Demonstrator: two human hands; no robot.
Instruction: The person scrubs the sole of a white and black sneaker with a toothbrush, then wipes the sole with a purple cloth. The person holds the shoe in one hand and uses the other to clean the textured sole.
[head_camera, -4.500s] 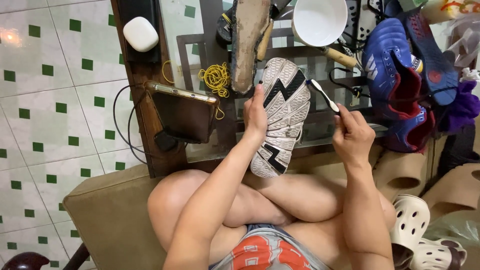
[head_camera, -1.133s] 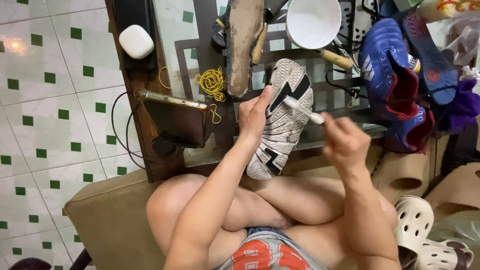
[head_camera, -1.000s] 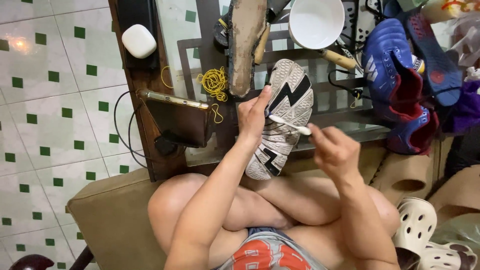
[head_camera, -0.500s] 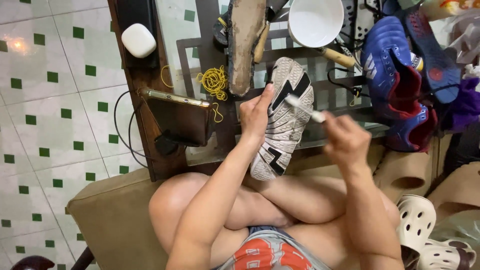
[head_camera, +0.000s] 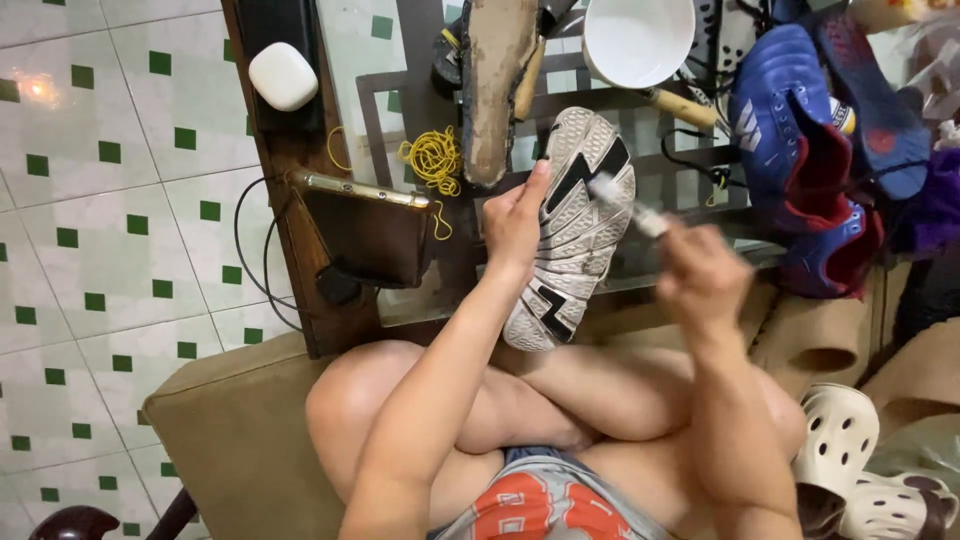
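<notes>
1. Left hand (head_camera: 515, 215) is wrapped around a shoe (head_camera: 575, 225), holding it sole-up over the edge of the glass desk (head_camera: 400, 60), thumb along the sole's edge.
2. Right hand (head_camera: 700, 275) is closed around a small brush (head_camera: 625, 205), pinching its handle; the bristle end touches the sole near the toe. It's a bit blurred.
3. Sole is white with black zigzag marks, looks scuffed.
4. On the desk: a white bowl (head_camera: 638, 40), a worn loose sole (head_camera: 497, 85), a bunch of yellow rubber bands (head_camera: 432, 160), a blue and red shoe (head_camera: 800, 150) off to the right.
5. A phone (head_camera: 365, 235) is propped by the wooden edge, with a white case (head_camera: 283, 76) further up.
6. Person sits cross-legged on a tan cushion (head_camera: 235, 440); cream clogs (head_camera: 860, 470) lie by the right knee.
</notes>
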